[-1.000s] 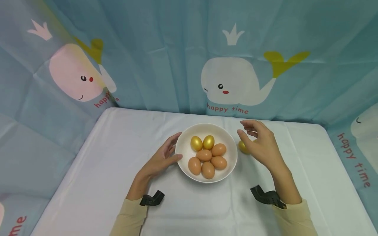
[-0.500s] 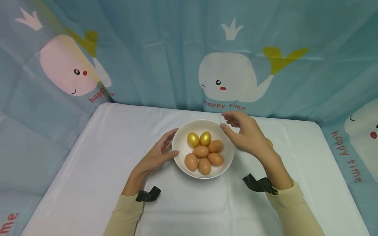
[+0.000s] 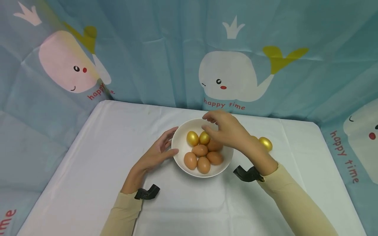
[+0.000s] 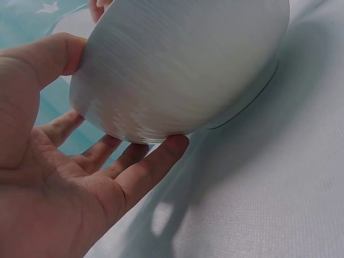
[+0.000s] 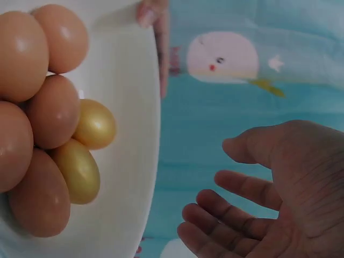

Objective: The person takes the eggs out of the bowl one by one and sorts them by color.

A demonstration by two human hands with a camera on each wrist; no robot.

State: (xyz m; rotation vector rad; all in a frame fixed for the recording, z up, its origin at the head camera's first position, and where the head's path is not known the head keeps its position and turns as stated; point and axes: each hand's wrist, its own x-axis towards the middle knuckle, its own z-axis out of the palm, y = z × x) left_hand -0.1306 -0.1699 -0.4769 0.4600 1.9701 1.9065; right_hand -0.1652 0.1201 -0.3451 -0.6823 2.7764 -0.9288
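Observation:
A white bowl [image 3: 178, 165] on the cloth holds several brown eggs [image 3: 203, 165] and two golden eggs [image 3: 192, 139]. My left hand [image 3: 157, 152] holds the bowl's left side. In the left wrist view its thumb lies at the rim and the fingers [image 4: 156, 166] spread under the outer wall. Over the bowl's far right part is my right hand [image 3: 225, 129], thumb apart from loosely bent fingers. The right wrist view shows that right hand [image 5: 258, 204] with nothing in its grasp. On the table, right of the bowl, a golden egg [image 3: 265, 144] lies beside another mostly hidden behind the right forearm.
A white cloth [image 3: 97, 147] covers the table. Behind it and at both sides hangs a blue curtain [image 3: 165, 75] printed with whales. Each wrist carries a black mount [image 3: 147, 192].
My right hand has moved left, from above the loose golden eggs to over the bowl, uncovering one of them. My left hand stays at the bowl. The head view has shifted slightly.

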